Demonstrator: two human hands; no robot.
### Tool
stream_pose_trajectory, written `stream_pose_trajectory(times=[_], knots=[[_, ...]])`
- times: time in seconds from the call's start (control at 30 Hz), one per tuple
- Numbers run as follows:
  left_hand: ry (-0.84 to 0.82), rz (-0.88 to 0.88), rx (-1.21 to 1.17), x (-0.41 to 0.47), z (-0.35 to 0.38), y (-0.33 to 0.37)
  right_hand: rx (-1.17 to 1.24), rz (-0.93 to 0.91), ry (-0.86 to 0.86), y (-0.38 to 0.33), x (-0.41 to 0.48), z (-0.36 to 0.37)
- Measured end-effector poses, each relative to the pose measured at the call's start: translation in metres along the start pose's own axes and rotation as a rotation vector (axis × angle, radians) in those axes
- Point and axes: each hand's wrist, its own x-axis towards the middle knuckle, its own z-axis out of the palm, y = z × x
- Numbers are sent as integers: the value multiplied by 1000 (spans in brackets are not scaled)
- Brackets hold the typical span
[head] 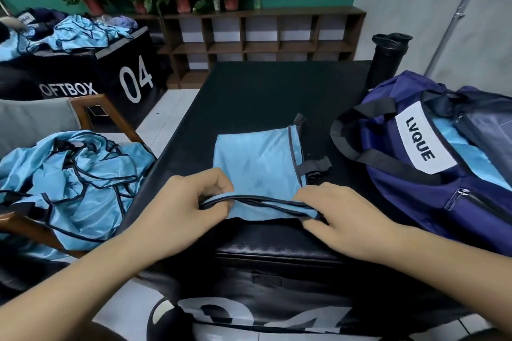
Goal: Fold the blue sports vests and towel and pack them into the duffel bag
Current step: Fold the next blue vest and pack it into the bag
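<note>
I am watching the left hand [194, 202] and the right hand [343, 219] pinching the near hem of a vest [257, 163], one at each end. Thumbs are pressing on top and fingers are curling under the dark-piped edge, so both are gripping cloth and neither is lying open. The vest is lying flat on the box [277, 86] just beyond the knuckles, already doubled into a narrow oblong. I am judging this as mid-fold, with the held hem due to go over, away from the wrists. Close to the right of the right hand, the bag [410, 202] is sitting unzipped with pale blue cloth showing inside, so I am taking some packing as done. To the left of the left hand, a heap [74, 183] of unfolded vests is spilling over a chair [110, 116], so a good share is left. I am not making out a towel anywhere. The vests are looking thin, glossy and slippery, creasing into soft ridges, with narrow dark binding at every edge. The bag is looking like navy woven nylon, soft-sided, with black webbing handles and a white label. The box top is showing matte black, with fine ribbing at its near lip.
</note>
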Motion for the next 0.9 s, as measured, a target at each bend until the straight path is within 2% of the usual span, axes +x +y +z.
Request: stream_pose_trajectory(times=[0.13, 0.27, 0.33, 0.53, 0.63, 0.77, 0.9], knots=[[50, -90, -206, 7, 3, -4, 282, 90, 103, -2, 0, -12], [113, -195, -367, 21, 6, -8, 317, 137, 261, -1, 6, -13], [150, -237, -407, 30, 7, -9, 348, 154, 276, 0, 10, -12], [244, -360, -396, 58, 14, -27, 373, 237, 238, 13, 26, -4], [167, -431, -371, 64, 18, -32, 363, 301, 253, 23, 36, 0], [109, -431, -325, 64, 22, -35, 364, 361, 250, 33, 48, 7], [141, -406, -122, 68, 24, -51, 305, 400, 232, 35, 55, 12]])
